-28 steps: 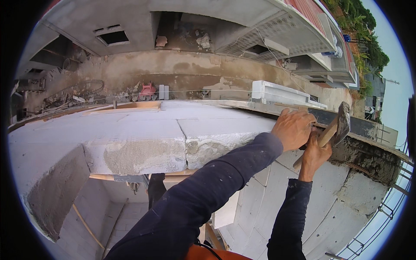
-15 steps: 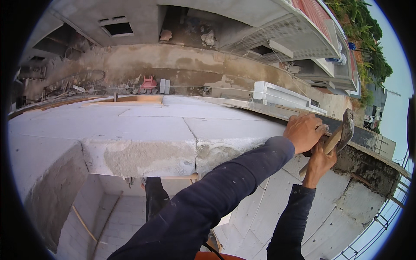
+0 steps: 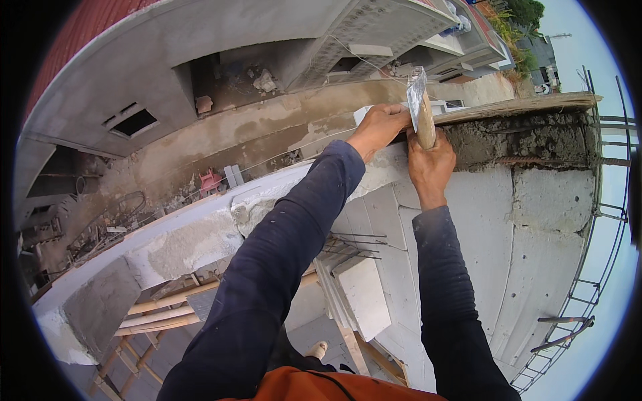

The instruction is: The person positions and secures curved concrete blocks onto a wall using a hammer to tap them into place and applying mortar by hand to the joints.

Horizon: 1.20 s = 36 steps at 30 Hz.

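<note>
My right hand is wrapped round the wooden handle of a hammer, whose metal head points up and away from me. Just to its left, my left hand is closed at the top edge of the block wall. Whatever its fingers pinch is hidden. A rough wooden board runs rightward from the hands along the wall's far edge. Against its near side lies dark, rough mortar or concrete.
Far below stretches a stained concrete strip with rubble and a red object. Thin rebar cages stand along the right edge. Near the middle a pale block leans by wooden pieces. Bamboo poles lie lower left, below the wall top.
The view has swung, bringing both hands nearer the picture's middle. The hammer has turned from slanting to nearly upright, still in my right hand. The left hand stays beside it.
</note>
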Each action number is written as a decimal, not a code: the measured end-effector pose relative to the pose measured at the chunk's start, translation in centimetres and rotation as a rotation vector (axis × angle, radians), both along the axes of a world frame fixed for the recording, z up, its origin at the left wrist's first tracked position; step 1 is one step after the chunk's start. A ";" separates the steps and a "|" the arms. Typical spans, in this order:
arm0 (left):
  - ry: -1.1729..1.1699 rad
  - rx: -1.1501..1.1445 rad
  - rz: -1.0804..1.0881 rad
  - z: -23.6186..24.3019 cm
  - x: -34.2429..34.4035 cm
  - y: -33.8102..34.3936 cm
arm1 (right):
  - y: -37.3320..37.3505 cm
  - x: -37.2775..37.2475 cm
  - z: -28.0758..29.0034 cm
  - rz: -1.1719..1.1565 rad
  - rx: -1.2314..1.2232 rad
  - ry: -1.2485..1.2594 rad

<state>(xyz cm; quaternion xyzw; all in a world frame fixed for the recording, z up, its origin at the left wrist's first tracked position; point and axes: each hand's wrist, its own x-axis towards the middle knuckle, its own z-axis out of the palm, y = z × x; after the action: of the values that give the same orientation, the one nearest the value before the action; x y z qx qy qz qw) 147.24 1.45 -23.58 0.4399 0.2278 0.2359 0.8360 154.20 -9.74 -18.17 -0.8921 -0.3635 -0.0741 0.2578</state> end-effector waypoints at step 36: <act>0.638 0.980 0.437 -0.7 -13.4 -7.1 | -16.6 -8.8 -3.8 0.018 0.266 0.858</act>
<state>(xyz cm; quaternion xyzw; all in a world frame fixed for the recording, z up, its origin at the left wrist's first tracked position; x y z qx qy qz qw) 133.83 -5.61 -24.24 0.7642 0.4164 0.3357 0.3604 145.44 -26.34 -21.94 -0.7981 -0.2188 0.2588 0.4982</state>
